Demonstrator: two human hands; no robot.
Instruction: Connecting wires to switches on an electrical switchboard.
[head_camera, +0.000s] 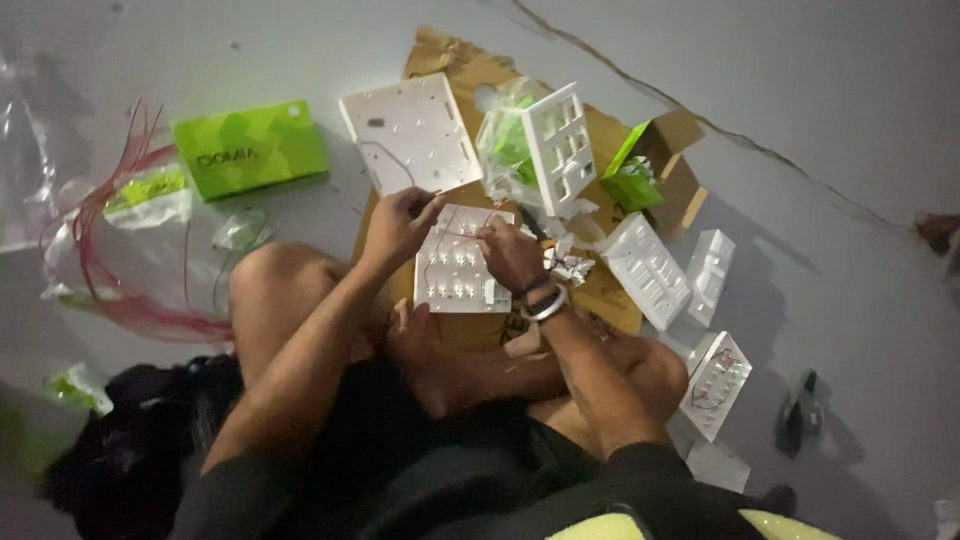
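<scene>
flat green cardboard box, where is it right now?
In the head view the flat green cardboard box lies on the grey floor at upper left, beside the bundle of red wires and left of the white square back plate.

I see a flat green box (250, 148) on the floor, far to my left. A small open box (655, 165), brown and green inside, sits on my right by the cardboard (450, 55).

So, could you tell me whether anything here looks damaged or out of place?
A long crack runs across the grey floor, and red wires lie tangled at the left. White switch plates sit scattered, some tilted, around the torn cardboard.
</scene>
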